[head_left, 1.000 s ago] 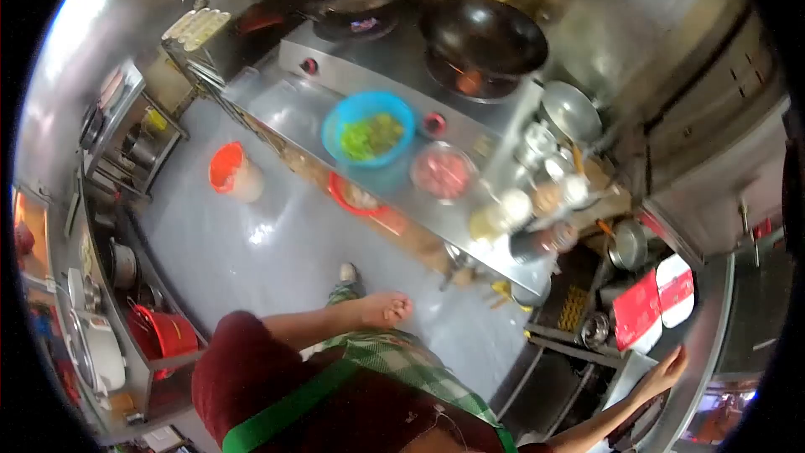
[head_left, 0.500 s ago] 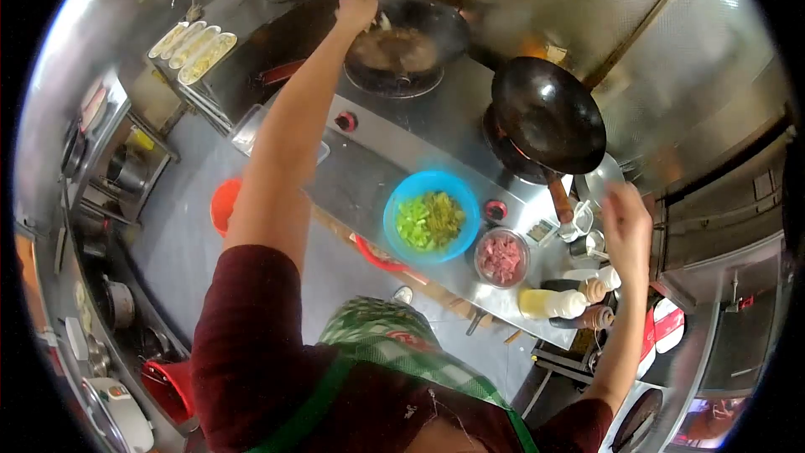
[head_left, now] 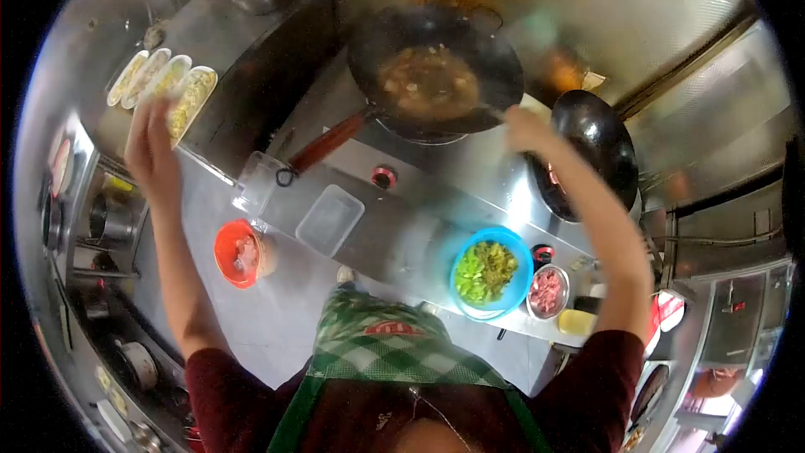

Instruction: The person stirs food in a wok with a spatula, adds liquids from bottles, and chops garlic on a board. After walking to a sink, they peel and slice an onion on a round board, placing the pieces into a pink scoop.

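My right hand (head_left: 530,130) is closed at the right rim of a dark wok (head_left: 377,59). A thin grey utensil, blurred, runs from its fingers into the wok. Brown liquid with pale pieces (head_left: 428,82) lies in the wok, whose reddish wooden handle (head_left: 331,141) points to the front left. Off to the left, my left hand (head_left: 153,151) is raised with fingers stretched out and nothing visible in them. Its fingertips overlap a row of white oval dishes (head_left: 205,84) holding yellowish food.
A second wok (head_left: 597,138) is tilted at the right. On the counter stand a blue bowl (head_left: 489,316) of chopped greens, a bowl of pinkish raw meat (head_left: 547,292) and a clear plastic container (head_left: 330,220). An orange bucket (head_left: 225,253) is at the lower left.
My left hand has moved from above the wok leftward to the oval dishes. My right hand has gone from beside the bottles to the wok's rim. The view has shifted left.
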### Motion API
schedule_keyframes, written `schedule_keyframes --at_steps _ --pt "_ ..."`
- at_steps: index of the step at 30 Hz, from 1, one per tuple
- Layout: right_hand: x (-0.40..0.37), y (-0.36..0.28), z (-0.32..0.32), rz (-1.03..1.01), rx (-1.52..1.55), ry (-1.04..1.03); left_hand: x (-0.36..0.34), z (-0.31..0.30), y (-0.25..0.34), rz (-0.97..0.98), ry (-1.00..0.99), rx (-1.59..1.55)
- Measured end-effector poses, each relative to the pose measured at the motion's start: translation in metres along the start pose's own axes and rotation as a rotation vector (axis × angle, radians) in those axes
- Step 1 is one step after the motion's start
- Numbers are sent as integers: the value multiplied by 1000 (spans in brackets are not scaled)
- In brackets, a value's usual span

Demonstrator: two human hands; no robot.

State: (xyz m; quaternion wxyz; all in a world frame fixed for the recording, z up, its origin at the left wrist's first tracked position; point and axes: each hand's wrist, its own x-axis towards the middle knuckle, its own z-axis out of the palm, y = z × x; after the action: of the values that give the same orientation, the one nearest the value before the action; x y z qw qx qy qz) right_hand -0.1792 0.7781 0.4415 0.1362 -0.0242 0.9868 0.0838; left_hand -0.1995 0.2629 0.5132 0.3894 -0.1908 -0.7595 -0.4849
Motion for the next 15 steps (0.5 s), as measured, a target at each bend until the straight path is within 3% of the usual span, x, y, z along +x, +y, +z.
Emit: schedule_keyframes --at_steps 1,2,3,4,5,7,8,9,10,11,12,13,15 --pt "-12 24 -29 85 -63 -32 -20 -31 -43 -239 86 -107" --pt "-36 13 -87 271 -20 -45 -40 -44 -70 -541 385 -262" --pt "-51 19 -123 214 -65 -83 -82 -88 -131 -714 215 -112" --pt "-60 27 -143 94 -131 -30 -122 -98 -147 -723 -99 616" --pt "-67 30 -158 -24 -199 24 -183 -107 -174 -866 -240 537" --pt "-60 -5 -190 135 -27 -338 -302 -124 -226 -1144 -555 406" --pt "-51 -24 -199 211 62 -512 -346 -119 -229 -1063 -697 237" --pt "-35 -38 -193 224 89 -493 -371 -107 -221 -1123 -733 193" --pt "-14 -42 -177 235 114 -470 -422 -107 -236 -1292 -631 10" --pt "12 -30 -153 92 195 -370 -424 -101 -221 -1594 -690 -11" --pt "28 -41 -151 215 200 -303 -456 -103 -231 -1799 -672 -14" --pt "39 -29 -151 217 190 -281 -502 -127 -252 -1857 -722 -448" --pt "51 -4 -146 214 180 -260 -494 -130 -224 -2024 -604 -172"
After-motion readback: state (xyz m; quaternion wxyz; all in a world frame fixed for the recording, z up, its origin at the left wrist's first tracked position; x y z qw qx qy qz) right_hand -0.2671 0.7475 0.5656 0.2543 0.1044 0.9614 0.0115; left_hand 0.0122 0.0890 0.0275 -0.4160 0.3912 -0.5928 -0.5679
